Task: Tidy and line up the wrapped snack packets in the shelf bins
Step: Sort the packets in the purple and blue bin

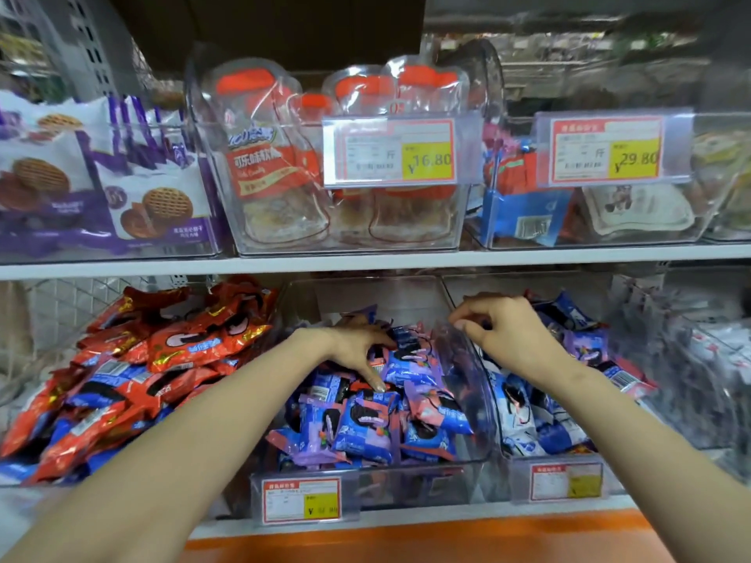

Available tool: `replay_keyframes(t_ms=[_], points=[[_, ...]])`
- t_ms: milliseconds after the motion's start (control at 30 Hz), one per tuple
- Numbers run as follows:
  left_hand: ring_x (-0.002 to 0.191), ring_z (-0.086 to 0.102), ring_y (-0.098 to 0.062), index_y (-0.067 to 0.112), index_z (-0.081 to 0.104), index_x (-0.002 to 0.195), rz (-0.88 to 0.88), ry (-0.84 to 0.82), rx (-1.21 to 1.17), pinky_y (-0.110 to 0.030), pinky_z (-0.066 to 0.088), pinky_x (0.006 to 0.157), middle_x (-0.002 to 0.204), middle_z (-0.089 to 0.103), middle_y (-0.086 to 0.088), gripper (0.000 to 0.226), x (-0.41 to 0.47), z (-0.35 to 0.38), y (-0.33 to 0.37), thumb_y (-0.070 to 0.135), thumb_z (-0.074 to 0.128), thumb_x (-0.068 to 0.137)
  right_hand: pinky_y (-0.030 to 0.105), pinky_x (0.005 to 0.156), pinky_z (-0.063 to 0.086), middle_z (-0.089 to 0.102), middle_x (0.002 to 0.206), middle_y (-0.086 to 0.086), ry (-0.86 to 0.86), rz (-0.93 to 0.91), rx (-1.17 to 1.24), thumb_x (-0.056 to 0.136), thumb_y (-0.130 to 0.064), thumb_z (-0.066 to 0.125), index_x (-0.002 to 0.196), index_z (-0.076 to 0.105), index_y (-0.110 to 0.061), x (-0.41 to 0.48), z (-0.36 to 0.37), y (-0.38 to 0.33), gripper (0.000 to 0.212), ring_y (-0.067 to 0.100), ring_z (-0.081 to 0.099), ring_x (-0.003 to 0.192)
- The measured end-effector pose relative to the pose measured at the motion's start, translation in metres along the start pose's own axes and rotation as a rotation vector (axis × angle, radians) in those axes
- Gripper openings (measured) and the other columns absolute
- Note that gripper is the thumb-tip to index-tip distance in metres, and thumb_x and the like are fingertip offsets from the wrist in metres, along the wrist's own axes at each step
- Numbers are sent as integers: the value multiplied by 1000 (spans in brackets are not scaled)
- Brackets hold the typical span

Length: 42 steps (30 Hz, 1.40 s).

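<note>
The middle clear bin on the lower shelf holds a loose heap of blue, purple and pink snack packets. My left hand is down in this bin, its fingers and thumb curled round packets at the top of the heap. My right hand hovers over the wall between the middle bin and the right bin, fingers curled with the tips close together at the wall's top edge. Whether it pinches anything is unclear. The right bin holds white, blue and purple packets.
Red and blue packets lie piled in the left bin. The upper shelf carries clear bins of biscuit bags, orange-capped candy pouches and mixed snacks, with price tags clipped on. An orange ledge runs below.
</note>
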<state>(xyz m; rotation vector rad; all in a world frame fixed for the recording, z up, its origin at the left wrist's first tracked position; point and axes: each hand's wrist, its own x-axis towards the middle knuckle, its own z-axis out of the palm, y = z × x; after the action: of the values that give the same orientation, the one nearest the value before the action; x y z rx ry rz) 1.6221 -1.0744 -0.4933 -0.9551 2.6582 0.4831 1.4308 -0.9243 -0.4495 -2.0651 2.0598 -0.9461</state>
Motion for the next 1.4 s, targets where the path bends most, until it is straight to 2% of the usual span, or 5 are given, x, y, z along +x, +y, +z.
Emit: replay_keyframes(t_ms=[500, 933, 1033, 1267, 1400], points=[[102, 51, -22, 11, 70, 88, 111, 489, 133, -27, 37, 84, 103, 63, -5, 10, -10, 9, -1, 17, 66, 81, 29, 80, 49, 72, 91, 2, -89, -13, -32, 89, -20, 60, 97, 73, -21, -3, 6, -9, 14, 17, 63, 88], [64, 57, 9, 11, 67, 81, 7, 1070, -774, -2, 40, 66, 75, 62, 10, 12, -81, -14, 33, 0, 70, 78, 14, 63, 38, 51, 91, -13, -102, 13, 313, 75, -43, 74, 133, 39, -30, 14, 35, -44, 69, 2, 51, 78], [63, 59, 9, 18, 65, 75, 47, 1074, -895, -7, 43, 65, 75, 65, 8, 19, -102, -4, 34, -1, 68, 79, 18, 83, 48, 64, 104, -7, -185, 11, 451, 72, -35, 79, 123, 51, -26, 15, 42, -55, 59, 10, 62, 96], [63, 56, 3, 22, 64, 75, -154, 1365, -875, -17, 43, 67, 75, 64, -1, 19, -158, 7, 0, 5, 70, 80, 27, 86, 47, 66, 110, 1, -173, -23, 221, 83, -33, 69, 128, 55, -18, 17, 50, -53, 49, 17, 61, 98], [79, 52, -21, 7, 66, 81, -283, 1599, -277, -26, 32, 72, 80, 57, -13, 2, -191, 14, -31, 6, 67, 81, 34, 85, 50, 70, 103, 7, -158, 35, 104, 86, -29, 66, 115, 64, -14, 23, 60, -39, 33, 23, 63, 94]])
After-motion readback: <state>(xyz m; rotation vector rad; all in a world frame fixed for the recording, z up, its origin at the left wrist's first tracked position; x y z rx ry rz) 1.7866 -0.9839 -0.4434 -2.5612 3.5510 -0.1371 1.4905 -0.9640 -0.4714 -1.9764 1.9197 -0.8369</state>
